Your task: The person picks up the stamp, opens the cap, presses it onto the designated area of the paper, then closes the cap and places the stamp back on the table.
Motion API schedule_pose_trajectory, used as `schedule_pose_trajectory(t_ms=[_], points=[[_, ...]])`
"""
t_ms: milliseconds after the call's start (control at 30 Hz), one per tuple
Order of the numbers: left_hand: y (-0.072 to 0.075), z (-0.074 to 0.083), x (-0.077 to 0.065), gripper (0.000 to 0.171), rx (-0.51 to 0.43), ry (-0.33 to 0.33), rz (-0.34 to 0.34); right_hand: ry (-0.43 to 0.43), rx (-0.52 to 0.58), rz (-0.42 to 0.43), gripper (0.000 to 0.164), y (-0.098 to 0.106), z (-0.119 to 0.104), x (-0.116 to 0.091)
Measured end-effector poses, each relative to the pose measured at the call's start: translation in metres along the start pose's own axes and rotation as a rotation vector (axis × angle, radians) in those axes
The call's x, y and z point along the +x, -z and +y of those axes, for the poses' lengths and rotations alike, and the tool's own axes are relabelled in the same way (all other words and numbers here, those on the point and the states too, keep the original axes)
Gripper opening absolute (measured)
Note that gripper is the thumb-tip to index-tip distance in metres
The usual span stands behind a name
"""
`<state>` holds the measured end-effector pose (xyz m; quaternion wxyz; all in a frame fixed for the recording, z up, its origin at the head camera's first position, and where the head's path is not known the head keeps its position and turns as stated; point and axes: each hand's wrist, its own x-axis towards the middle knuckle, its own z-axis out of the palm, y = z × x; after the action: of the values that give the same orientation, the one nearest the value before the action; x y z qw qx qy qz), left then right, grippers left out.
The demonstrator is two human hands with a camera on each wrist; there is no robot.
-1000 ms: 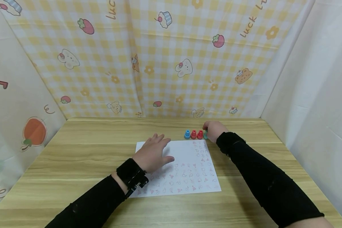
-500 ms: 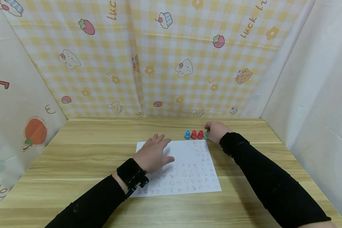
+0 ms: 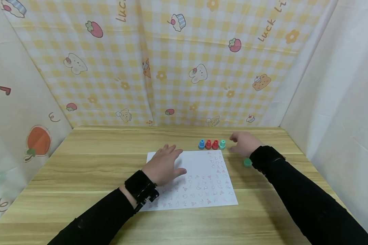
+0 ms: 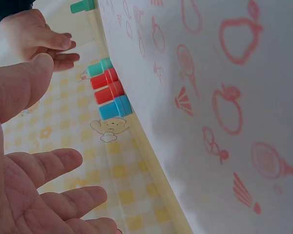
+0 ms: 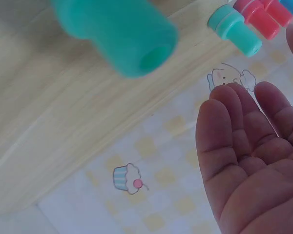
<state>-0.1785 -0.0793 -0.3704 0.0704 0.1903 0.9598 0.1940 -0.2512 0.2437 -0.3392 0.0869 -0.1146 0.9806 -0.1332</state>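
My left hand (image 3: 163,166) hovers low over a white sheet of paper (image 3: 190,160), fingers spread and holding nothing. Rows of small red stamped pictures, such as apples, rackets and shuttlecocks, cover part of the sheet. Behind its far right edge stand a blue stamp (image 3: 201,144), two red stamps (image 3: 208,144) and a mint-green stamp (image 3: 222,144) in a row. My right hand (image 3: 244,144) is just right of the mint-green stamp, fingers loosely bent, nothing in it. Near the right wrist stands a darker green stamp (image 3: 247,162), seen large in the right wrist view.
The wooden table (image 3: 95,163) runs back to a yellow checked cloth (image 3: 171,85). White cloth walls (image 3: 331,85) close off both sides.
My right hand has let go of the mint-green stamp and moved right, away from it. The darker green stamp now shows beside the right wrist. My left hand stays almost still.
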Motion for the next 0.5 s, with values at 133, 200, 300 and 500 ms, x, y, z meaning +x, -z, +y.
schedule_pose_trajectory(t_ms=[133, 200, 300, 500], points=[[0.001, -0.001, -0.001, 0.075, -0.003, 0.004, -0.002, -0.005, -0.016, -0.013, 0.048, 0.002, 0.006, -0.007], [0.001, -0.003, -0.001, 0.075, 0.001, 0.004, -0.003, -0.008, -0.02, -0.02, 0.048, 0.002, 0.01, -0.01], [0.0, -0.005, -0.002, 0.075, 0.002, 0.005, -0.003, -0.019, -0.016, -0.031, 0.047, 0.002, 0.016, -0.017], [0.0, -0.006, -0.002, 0.074, 0.001, 0.008, -0.003, -0.064, -0.035, -0.059, 0.045, 0.0, 0.027, -0.027]])
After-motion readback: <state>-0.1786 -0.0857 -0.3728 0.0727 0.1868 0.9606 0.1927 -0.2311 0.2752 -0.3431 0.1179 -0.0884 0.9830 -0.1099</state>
